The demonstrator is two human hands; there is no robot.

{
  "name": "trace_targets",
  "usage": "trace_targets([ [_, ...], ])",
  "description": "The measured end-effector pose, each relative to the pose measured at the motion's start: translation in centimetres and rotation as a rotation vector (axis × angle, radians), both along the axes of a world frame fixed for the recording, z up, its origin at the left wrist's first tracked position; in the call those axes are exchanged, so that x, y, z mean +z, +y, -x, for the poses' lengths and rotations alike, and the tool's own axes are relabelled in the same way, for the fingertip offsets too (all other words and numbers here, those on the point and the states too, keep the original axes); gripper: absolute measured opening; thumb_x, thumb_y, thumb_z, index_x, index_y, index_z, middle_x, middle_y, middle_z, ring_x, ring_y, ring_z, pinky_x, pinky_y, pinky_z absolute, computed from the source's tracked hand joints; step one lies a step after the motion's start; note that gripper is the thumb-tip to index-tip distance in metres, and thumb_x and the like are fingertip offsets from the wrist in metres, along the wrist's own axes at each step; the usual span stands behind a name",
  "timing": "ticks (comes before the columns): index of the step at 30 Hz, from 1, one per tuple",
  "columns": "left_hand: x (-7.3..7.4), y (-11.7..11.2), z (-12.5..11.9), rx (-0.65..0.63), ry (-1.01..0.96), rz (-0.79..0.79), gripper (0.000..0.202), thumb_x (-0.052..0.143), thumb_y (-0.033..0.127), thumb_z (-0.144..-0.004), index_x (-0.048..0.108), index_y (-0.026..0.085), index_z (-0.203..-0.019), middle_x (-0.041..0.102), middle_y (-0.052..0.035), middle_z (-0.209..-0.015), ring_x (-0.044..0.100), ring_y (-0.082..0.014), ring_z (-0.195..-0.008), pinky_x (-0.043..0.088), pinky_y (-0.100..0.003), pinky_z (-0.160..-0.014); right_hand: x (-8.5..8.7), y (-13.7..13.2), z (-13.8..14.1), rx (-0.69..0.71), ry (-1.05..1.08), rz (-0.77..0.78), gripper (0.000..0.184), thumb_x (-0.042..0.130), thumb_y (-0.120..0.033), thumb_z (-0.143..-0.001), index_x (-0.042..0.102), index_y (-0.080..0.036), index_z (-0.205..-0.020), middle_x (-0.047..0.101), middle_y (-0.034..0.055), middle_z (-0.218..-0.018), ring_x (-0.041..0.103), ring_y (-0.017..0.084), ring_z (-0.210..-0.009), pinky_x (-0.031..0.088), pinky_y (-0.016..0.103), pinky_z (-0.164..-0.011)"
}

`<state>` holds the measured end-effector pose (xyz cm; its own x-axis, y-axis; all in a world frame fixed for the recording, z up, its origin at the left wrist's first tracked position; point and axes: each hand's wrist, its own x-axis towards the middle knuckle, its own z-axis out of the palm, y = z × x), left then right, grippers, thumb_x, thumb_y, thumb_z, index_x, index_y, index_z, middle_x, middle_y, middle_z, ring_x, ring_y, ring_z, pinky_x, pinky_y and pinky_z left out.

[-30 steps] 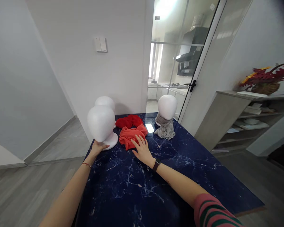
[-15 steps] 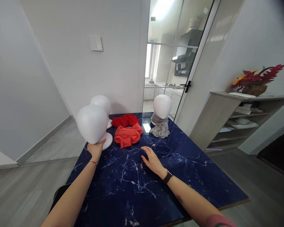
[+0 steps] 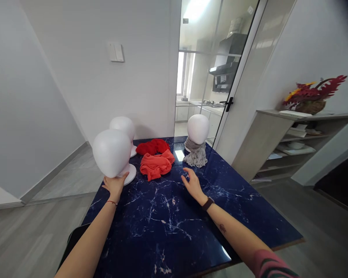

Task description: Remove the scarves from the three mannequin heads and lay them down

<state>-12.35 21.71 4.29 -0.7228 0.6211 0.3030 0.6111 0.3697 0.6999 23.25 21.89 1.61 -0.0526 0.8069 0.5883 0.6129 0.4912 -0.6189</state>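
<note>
Dark blue marbled table [image 3: 168,224] filling the lower middle, from 6 o'clock up to the white wall at 12. Glass door [image 3: 203,58] at 1 o'clock beyond the far edge. Wooden shelf [image 3: 278,143] off at 3 o'clock, well apart from the table.

Near white head [image 3: 111,152] at the table's 10 o'clock corner, its round foot on the tabletop close to the left edge. Second white head [image 3: 122,125] just behind it toward 11, partly hidden. Third white head [image 3: 198,128] at 12 to 1 o'clock, with a grey scarf [image 3: 195,156] about its neck and slumped onto the tabletop. Orange cloth [image 3: 155,166] bunched just right of the near head's foot. Red cloth [image 3: 153,146] touching it on the far side.

Left hand [image 3: 113,186] at 9 o'clock, raised under the near white head, palm against its lower curve, thumb out beside the foot. Fingers hidden behind the neck, so cannot tell whether closed around it.

Right hand [image 3: 193,184] near the table's centre, orange cloth at its 10 o'clock, grey scarf at its 12. Fingers loosely spread, slightly curled, holding nothing. Touching the tabletop or just above: cannot tell. Black watch [image 3: 208,203] on the right wrist.
</note>
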Motion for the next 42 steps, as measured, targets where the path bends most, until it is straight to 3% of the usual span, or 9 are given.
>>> trace_targets([
  [3, 0.0, -1.5, -2.8, 0.118, -0.1, -0.087, 0.1, 0.075, 0.038, -0.059, 0.022, 0.004, -0.136, 0.03, -0.031, -0.14, 0.023, -0.0407, -0.133, 0.022, -0.06, -0.105, 0.9, 5.0, -2.4, -0.286, -0.032, 0.096, 0.035, 0.049, -0.024, -0.083, 0.052, -0.014, -0.116, 0.057, 0.0132, -0.116, 0.051, 0.024, -0.112, 0.04, 0.039, -0.098],
  [5, -0.4, -3.1, -5.9, 0.143, -0.082, -0.223, 0.089, 0.07, 0.026, -0.064, 0.023, 0.0, -0.135, 0.032, -0.0311, -0.137, 0.025, -0.0379, -0.133, 0.023, -0.054, -0.107, 1.7, 8.5, -4.1, -0.412, -0.035, 0.151, 0.041, 0.049, -0.023, -0.081, 0.05, -0.012, -0.12, 0.05, 0.0178, -0.123, 0.044, 0.028, -0.118, 0.036, 0.044, -0.1],
  [11, -2.5, -6.9, -14.1, -0.412, 0.148, -0.474, 0.06, 0.052, 0.013, -0.078, 0.033, 0.014, -0.134, 0.039, -0.0172, -0.13, 0.035, -0.029, -0.127, 0.031, -0.05, -0.106, 2.6, 16.0, -7.2, -0.523, -0.041, 0.327, 0.052, 0.056, -0.024, -0.076, 0.046, -0.019, -0.127, 0.028, 0.0196, -0.141, 0.037, 0.035, -0.124, 0.036, 0.047, -0.096],
  [14, -2.9, -6.7, -14.6, -0.629, 0.207, -0.481, 0.056, 0.047, 0.009, -0.08, 0.035, 0.019, -0.134, 0.041, -0.014, -0.129, 0.038, -0.026, -0.125, 0.034, -0.049, -0.104, 2.0, 17.8, -7.5, -0.475, -0.038, 0.397, 0.05, 0.066, -0.02, -0.067, 0.054, -0.017, -0.115, 0.035, 0.0183, -0.132, 0.052, 0.03, -0.108, 0.04, 0.039, -0.091],
  [19, -3.2, -5.9, -13.7, -0.676, 0.223, -0.414, 0.054, 0.045, 0.008, -0.082, 0.034, 0.019, -0.134, 0.044, -0.0136, -0.126, 0.04, -0.0254, -0.122, 0.037, -0.051, -0.102, 1.3, 18.5, -7.8, -0.41, 0.013, 0.364, 0.024, 0.058, -0.013, -0.065, 0.057, -0.013, -0.089, 0.052, 0.0133, -0.097, 0.057, 0.025, -0.085, 0.041, 0.036, -0.082],
  [25, -3.3, -5.9, -13.7, -0.701, 0.228, -0.403, 0.05, 0.044, 0.007, -0.082, 0.036, 0.018, -0.131, 0.045, -0.0133, -0.123, 0.043, -0.024, -0.118, 0.039, -0.049, -0.101, 2.1, 15.1, -7.9, -0.269, 0.096, 0.123, 0.013, 0.044, -0.024, -0.07, 0.046, -0.019, -0.081, 0.05, 0.0039, -0.081, 0.048, 0.019, -0.077, 0.038, 0.03, -0.076],
  [31, -2.9, -6.1, -13.8, -0.779, 0.233, -0.438, 0.048, 0.045, 0.008, -0.083, 0.04, 0.02, -0.128, 0.046, -0.0118, -0.122, 0.044, -0.0236, -0.117, 0.04, -0.049, -0.101, 3.2, 6.4, -5.1, -0.142, 0.186, 0.008, 0.011, 0.041, -0.031, -0.073, 0.04, -0.021, -0.078, 0.043, -0.0036, -0.071, 0.039, 0.012, -0.062, 0.035, 0.023, -0.062],
  [37, -1.8, -7.9, -14.5, -0.947, 0.27, -0.443, 0.039, 0.044, 0.012, -0.086, 0.047, 0.023, -0.123, 0.049, -0.0099, -0.118, 0.049, -0.0214, -0.111, 0.043, -0.044, -0.096, 3.2, -5.1, -0.7, -0.081, 0.278, 0.038, 0.01, 0.05, -0.025, -0.073, 0.045, -0.021, -0.08, 0.048, -0.0027, -0.075, 0.045, 0.014, -0.068, 0.037, 0.024, -0.066],
  [42, -1.2, -9.1, -16.8, -1.048, 0.162, -0.355, 0.025, 0.048, 0.017, -0.085, 0.054, 0.021, -0.109, 0.053, -0.0088, -0.113, 0.051, -0.0206, -0.109, 0.044, -0.04, -0.094, 2.2, -8.9, 0.5, 0.132, 0.201, 0.113, 0.019, 0.058, -0.028, -0.074, 0.052, -0.02, -0.09, 0.058, 0.0026, -0.087, 0.055, 0.018, -0.082, 0.043, 0.028, -0.076],
])
